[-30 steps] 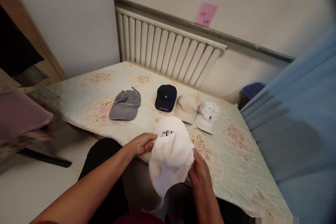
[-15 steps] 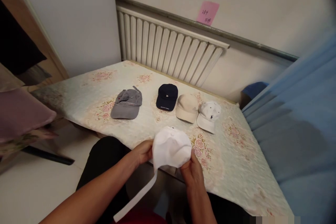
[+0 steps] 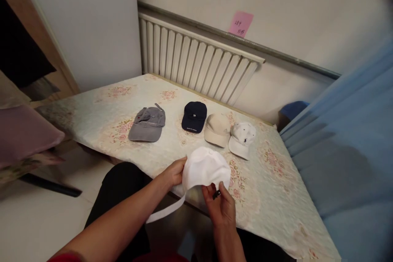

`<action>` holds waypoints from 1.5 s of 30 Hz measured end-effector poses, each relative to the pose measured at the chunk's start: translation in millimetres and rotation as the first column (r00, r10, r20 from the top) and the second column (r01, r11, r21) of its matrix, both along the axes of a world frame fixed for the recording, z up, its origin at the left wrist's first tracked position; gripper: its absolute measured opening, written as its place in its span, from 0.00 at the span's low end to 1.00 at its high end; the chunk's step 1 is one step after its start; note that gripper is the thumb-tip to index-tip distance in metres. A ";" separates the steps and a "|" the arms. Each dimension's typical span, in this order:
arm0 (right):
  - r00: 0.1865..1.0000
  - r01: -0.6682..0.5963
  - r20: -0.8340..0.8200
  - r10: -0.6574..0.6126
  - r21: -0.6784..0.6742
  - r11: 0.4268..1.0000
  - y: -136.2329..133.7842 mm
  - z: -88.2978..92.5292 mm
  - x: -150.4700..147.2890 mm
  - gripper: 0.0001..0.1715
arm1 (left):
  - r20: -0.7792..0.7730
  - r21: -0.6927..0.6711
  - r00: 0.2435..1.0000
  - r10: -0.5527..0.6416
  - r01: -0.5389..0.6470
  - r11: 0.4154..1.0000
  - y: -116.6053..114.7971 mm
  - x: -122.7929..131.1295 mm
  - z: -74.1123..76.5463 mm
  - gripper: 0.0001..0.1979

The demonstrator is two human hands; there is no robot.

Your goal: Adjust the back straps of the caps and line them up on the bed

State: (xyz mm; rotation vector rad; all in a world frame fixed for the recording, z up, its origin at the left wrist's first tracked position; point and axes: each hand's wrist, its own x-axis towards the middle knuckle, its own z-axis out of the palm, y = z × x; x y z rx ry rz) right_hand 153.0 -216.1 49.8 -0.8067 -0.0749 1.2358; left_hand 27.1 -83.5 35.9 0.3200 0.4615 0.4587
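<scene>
A plain white baseball cap [image 3: 206,168] is held above the table's near edge, its back opening facing me and a long white strap [image 3: 167,211] dangling from its left side. My left hand [image 3: 177,171] grips the cap's left side; part of its fingers is hidden behind the fabric. At the lower right rim, my right hand [image 3: 221,204] pinches a small black buckle [image 3: 216,194]. Beyond lie a grey cap [image 3: 147,125], a navy cap [image 3: 194,117], a beige cap [image 3: 217,129] and a white cap with a small dark logo [image 3: 242,140].
A floral cloth covers the table [image 3: 264,196]. Behind it stands a white radiator [image 3: 196,59] against the wall, with a pink note [image 3: 241,24] above. A blue curtain [image 3: 356,151] hangs along the right side. Pink fabric [image 3: 27,131] is at the left.
The white cap has turned and shifted slightly right. My right hand has moved from its side to the rim, and the black buckle now shows. The strap's loose end has risen.
</scene>
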 end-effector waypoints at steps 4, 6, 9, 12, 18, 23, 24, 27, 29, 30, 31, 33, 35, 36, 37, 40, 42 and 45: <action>0.998 0.054 -0.027 -0.053 0.052 0.997 3.3 12.7 -3.0 0.12 | -0.007 0.038 1.000 0.030 -0.030 0.999 -2.4 7.2 -2.3 0.13; 0.994 0.080 -0.080 -0.076 0.056 0.995 3.5 22.9 -3.1 0.15 | 0.005 0.065 0.998 0.062 -0.062 0.996 2.1 9.1 -2.3 0.11; 0.990 0.080 -0.123 -0.073 0.048 0.996 5.4 36.7 2.4 0.16 | 0.012 0.097 0.993 0.119 -0.119 0.988 16.7 12.4 -1.6 0.12; 0.996 0.040 -0.079 -0.034 0.076 0.996 9.5 45.2 13.2 0.16 | 0.016 0.108 0.988 0.153 -0.153 0.982 35.2 19.0 4.7 0.12; 0.999 -0.015 0.050 0.008 0.124 0.992 22.9 48.3 29.6 0.17 | 0.039 0.110 0.984 0.175 -0.178 0.978 55.8 33.5 31.1 0.13; 0.998 -0.054 0.047 0.048 0.125 0.991 34.3 36.6 25.8 0.14 | 0.041 0.082 0.995 0.096 -0.099 0.992 43.3 29.6 29.8 0.14; 0.998 -0.058 0.044 0.053 0.115 0.992 35.3 35.1 23.9 0.14 | 0.050 0.077 0.996 0.077 -0.081 0.994 39.1 27.1 27.9 0.14; 0.998 -0.057 0.034 0.055 0.082 0.995 36.6 36.3 18.1 0.16 | 0.067 0.061 0.996 0.059 -0.063 0.996 26.8 17.6 26.1 0.15; 0.996 -0.080 0.047 0.075 0.100 0.992 36.8 41.3 14.4 0.15 | 0.049 0.049 0.995 0.092 -0.094 0.994 19.3 10.7 28.7 0.18; 0.994 -0.098 0.059 0.091 0.121 0.988 37.0 44.1 12.5 0.14 | 0.030 0.044 0.994 0.107 -0.108 0.993 15.4 7.2 30.6 0.19; 0.992 -0.117 0.071 0.108 0.142 0.983 37.2 46.8 10.7 0.14 | 0.002 0.045 0.993 0.121 -0.121 0.992 11.0 3.6 32.5 0.21; 0.988 -0.143 0.087 0.129 0.177 0.974 37.6 50.8 7.0 0.13 | -0.075 0.089 0.985 0.158 -0.151 0.984 0.2 -4.1 35.9 0.21; 0.987 -0.148 0.094 0.132 0.189 0.971 38.1 52.3 3.6 0.13 | -0.161 0.221 0.959 0.232 -0.194 0.956 -13.3 -12.8 37.8 0.19; 0.987 -0.148 0.095 0.132 0.189 0.971 38.3 52.4 2.1 0.13 | -0.198 0.314 0.945 0.261 -0.191 0.930 -20.5 -17.4 37.9 0.18; 0.987 -0.147 0.094 0.131 0.188 0.971 38.5 52.2 0.8 0.14 | -0.217 0.426 0.921 0.324 -0.209 0.880 -27.5 -22.2 37.4 0.17; 0.988 -0.142 0.081 0.129 0.183 0.973 38.5 51.1 -2.4 0.14 | -0.325 0.666 0.808 0.491 -0.173 0.725 -42.5 -35.2 33.0 0.12; 0.990 -0.134 0.070 0.123 0.180 0.975 38.1 50.4 -4.3 0.14 | -0.300 0.791 0.736 0.607 -0.163 0.590 -46.0 -41.8 29.8 0.12; 0.991 -0.131 0.056 0.123 0.182 0.975 37.1 49.9 -7.1 0.13 | -0.183 0.912 0.722 0.667 -0.128 0.389 -45.9 -48.5 30.8 0.22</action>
